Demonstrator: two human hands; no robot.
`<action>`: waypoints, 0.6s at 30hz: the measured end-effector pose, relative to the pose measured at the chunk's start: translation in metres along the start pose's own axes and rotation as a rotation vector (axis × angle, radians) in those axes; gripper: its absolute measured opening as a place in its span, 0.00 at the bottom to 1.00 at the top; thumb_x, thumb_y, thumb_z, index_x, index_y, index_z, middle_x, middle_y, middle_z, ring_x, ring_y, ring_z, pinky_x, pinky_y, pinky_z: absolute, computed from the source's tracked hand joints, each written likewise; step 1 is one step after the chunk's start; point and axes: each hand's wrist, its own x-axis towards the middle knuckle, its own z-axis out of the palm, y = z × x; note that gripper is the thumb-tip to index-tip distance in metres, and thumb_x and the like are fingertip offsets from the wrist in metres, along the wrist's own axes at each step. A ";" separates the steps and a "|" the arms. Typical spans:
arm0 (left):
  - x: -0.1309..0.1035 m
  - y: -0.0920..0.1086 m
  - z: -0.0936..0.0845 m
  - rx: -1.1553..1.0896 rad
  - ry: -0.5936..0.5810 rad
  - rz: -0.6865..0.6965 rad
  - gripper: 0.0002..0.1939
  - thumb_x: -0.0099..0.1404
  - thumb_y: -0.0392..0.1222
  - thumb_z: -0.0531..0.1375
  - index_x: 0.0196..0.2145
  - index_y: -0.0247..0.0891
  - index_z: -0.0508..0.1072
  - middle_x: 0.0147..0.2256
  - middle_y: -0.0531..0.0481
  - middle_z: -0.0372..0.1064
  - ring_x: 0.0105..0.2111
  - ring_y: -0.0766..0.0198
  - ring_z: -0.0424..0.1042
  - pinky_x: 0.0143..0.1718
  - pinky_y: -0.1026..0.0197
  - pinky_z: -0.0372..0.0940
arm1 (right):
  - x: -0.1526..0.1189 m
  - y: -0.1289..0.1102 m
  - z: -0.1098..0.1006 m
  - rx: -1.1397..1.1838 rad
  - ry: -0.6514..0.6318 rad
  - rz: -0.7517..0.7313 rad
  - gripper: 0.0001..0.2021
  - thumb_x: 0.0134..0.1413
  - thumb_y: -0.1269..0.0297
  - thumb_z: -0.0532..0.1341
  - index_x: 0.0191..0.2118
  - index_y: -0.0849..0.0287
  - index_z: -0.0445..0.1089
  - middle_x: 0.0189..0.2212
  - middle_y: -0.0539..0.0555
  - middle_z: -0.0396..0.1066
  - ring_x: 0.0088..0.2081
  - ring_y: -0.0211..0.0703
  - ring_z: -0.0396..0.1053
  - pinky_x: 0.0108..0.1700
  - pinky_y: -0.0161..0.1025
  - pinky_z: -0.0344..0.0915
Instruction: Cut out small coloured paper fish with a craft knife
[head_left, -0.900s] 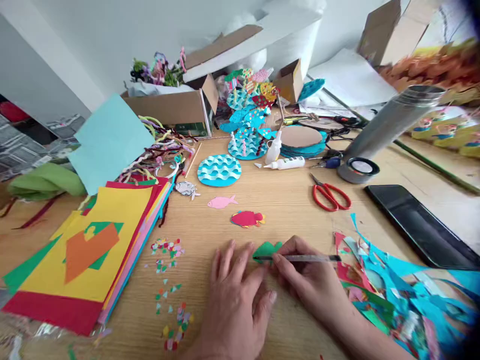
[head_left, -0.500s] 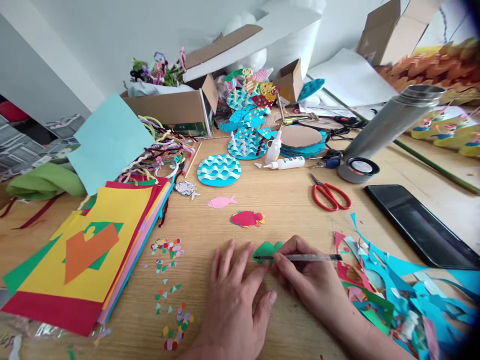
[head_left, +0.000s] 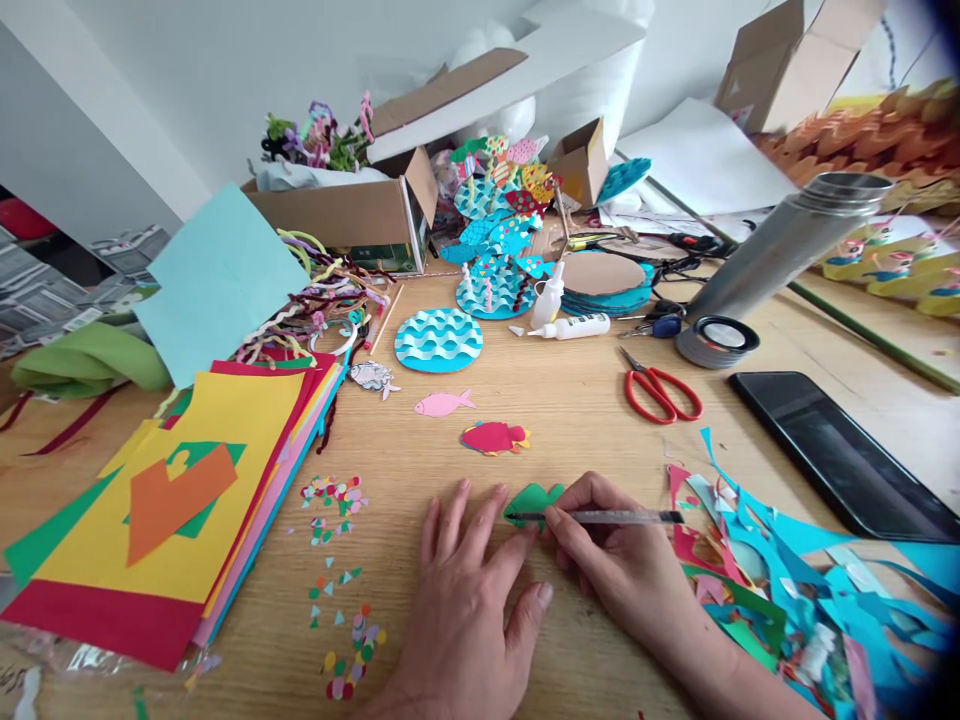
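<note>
On the wooden table lies a small green paper fish (head_left: 534, 497), partly covered by my fingers. My right hand (head_left: 622, 560) pinches a dark slim pen (head_left: 607, 517), its tip at the left end of the green fish. Flat on the table, my left hand (head_left: 476, 590) has its fingers spread, with the index fingertip at the fish's lower edge. Above my hands lie a red paper fish (head_left: 493, 437) with yellow fins, a pink paper fish (head_left: 444, 403) and a patterned white fish cutout (head_left: 373, 378).
Red-handled scissors (head_left: 660, 392), a black phone (head_left: 847, 450) and blue paper scraps (head_left: 817, 560) lie at the right. Coloured paper sheets (head_left: 247, 400) are stacked left, beside confetti dots (head_left: 360, 640). A wavy blue disc (head_left: 439, 342), glue bottle (head_left: 576, 326) and metal flask (head_left: 787, 245) are farther back.
The pen tip has shifted very slightly left along the green fish. Both hands otherwise hold almost the same position.
</note>
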 end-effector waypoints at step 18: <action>-0.001 -0.003 0.002 -0.014 0.045 0.041 0.22 0.70 0.48 0.54 0.60 0.53 0.64 0.66 0.55 0.49 0.66 0.43 0.44 0.62 0.30 0.47 | 0.000 0.000 0.002 0.015 0.019 0.021 0.14 0.60 0.54 0.60 0.28 0.56 0.62 0.16 0.45 0.63 0.13 0.30 0.54 0.14 0.31 0.48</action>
